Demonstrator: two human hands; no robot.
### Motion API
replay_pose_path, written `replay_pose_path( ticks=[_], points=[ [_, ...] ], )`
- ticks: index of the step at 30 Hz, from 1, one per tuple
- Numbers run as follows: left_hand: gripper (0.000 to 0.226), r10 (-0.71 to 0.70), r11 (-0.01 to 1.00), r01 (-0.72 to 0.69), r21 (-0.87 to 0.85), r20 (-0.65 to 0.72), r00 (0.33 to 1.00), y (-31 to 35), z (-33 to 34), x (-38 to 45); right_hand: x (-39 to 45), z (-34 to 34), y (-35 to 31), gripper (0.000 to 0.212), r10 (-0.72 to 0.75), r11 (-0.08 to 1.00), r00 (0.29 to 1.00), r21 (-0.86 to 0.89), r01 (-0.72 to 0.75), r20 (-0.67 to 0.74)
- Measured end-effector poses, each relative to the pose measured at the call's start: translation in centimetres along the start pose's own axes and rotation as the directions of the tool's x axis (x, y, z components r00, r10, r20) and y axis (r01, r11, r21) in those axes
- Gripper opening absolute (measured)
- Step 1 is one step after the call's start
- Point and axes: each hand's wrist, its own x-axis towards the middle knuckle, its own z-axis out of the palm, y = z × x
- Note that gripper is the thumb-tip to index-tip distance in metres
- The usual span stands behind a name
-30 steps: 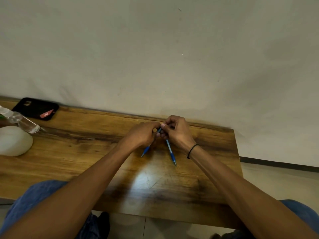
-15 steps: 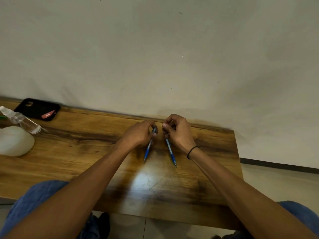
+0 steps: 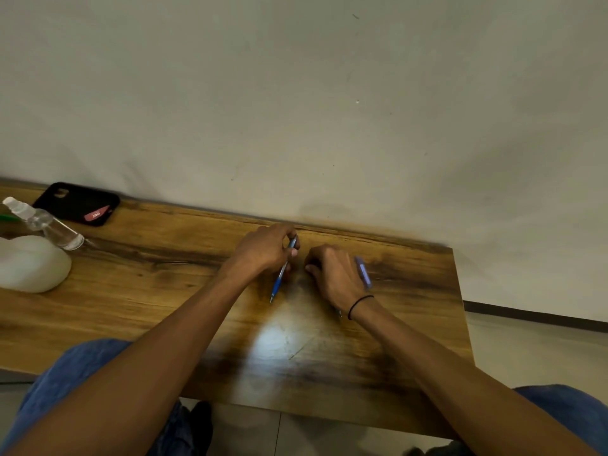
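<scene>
Your left hand (image 3: 263,250) pinches the upper end of a blue pen (image 3: 279,281), fingers and thumb curled round it. The barrel slants down from the fingertips toward you, its tip low over the table (image 3: 164,291); whether the tip touches the wood cannot be told.

Just to the right of that hand, apart by a narrow gap, your right hand (image 3: 332,276) lies knuckles up with its fingers curled inward. A second pen (image 3: 363,274), also blue, shows as a blurred streak along that hand's outer edge, on the side away from your left hand. The blur hides whether the fingers grip it. A thin black band (image 3: 360,302) circles the right wrist.

Both hands work close to the table's far edge, where the wood meets a pale wall (image 3: 329,110). A bright patch of reflected light sits on the wood between your forearms, nearer to you than the hands.

Well off to the left of your left hand, a clear spray bottle (image 3: 49,223) lies tilted against a white rounded container (image 3: 31,264). Beyond the bottle, by the wall, a black phone (image 3: 77,204) lies flat. Below your forearms, your knees in blue jeans (image 3: 82,363) show past the table's near edge.
</scene>
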Motion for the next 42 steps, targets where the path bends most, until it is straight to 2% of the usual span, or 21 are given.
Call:
replay_pose_path(
  ticks=[12, 14, 16, 20, 22, 26, 30, 32, 35, 42],
  points=[
    [0.011, -0.001, 1.000, 0.001, 0.027, 0.015, 1.000, -0.1, 0.3, 0.0, 0.4, 0.0, 0.7, 0.006, -0.031, 0.997, 0.999, -0.076, 0.034, 0.037],
    [0.012, 0.005, 0.999, -0.005, 0.042, 0.008, 1.000, -0.1, 0.2, 0.0, 0.7, -0.7, 0.9, 0.016, -0.020, 0.997, 1.000, -0.076, 0.021, 0.019],
    [0.013, 0.011, 0.997, -0.010, 0.081, -0.008, 1.000, 0.2, 0.2, 0.0, 1.3, -1.7, 0.8, 0.019, -0.011, 1.000, 0.999, 0.002, 0.011, -0.031],
    [0.020, 0.010, 0.997, -0.010, 0.080, 0.001, 1.000, 0.9, 0.4, -0.2, 2.0, -3.0, -0.1, 0.008, 0.061, 0.947, 0.994, 0.319, -0.028, -0.093],
    [0.028, 0.024, 0.995, -0.023, 0.098, -0.002, 1.000, 1.1, 0.3, -0.4, 2.1, -3.0, -0.4, 0.010, 0.139, 0.892, 0.989, 0.440, -0.104, -0.048],
    [0.035, 0.050, 0.994, -0.048, 0.094, -0.015, 0.999, 1.5, 0.3, -0.6, 1.9, -3.0, -0.5, 0.017, 0.249, 0.714, 0.965, 0.659, -0.238, 0.079],
    [0.037, 0.047, 0.995, -0.044, 0.086, -0.034, 0.998, 1.6, 0.6, -0.5, 1.9, -3.2, -0.5, 0.018, 0.305, 0.635, 0.939, 0.701, -0.324, 0.158],
    [0.036, 0.043, 0.995, -0.040, 0.094, -0.037, 0.998, 1.6, 0.6, -0.5, 2.0, -3.2, -0.4, 0.018, 0.304, 0.634, 0.935, 0.695, -0.340, 0.180],
    [0.033, 0.038, 0.995, -0.034, 0.095, -0.036, 0.999, 1.8, 0.7, -0.6, 2.0, -3.2, -0.4, 0.015, 0.288, 0.656, 0.944, 0.684, -0.319, 0.164],
    [0.040, 0.072, 0.991, -0.063, 0.120, -0.073, 0.995, 2.0, 0.6, -0.5, 2.1, -3.0, -0.2, 0.014, 0.302, 0.610, 0.942, 0.730, -0.307, 0.144]
  ],
)
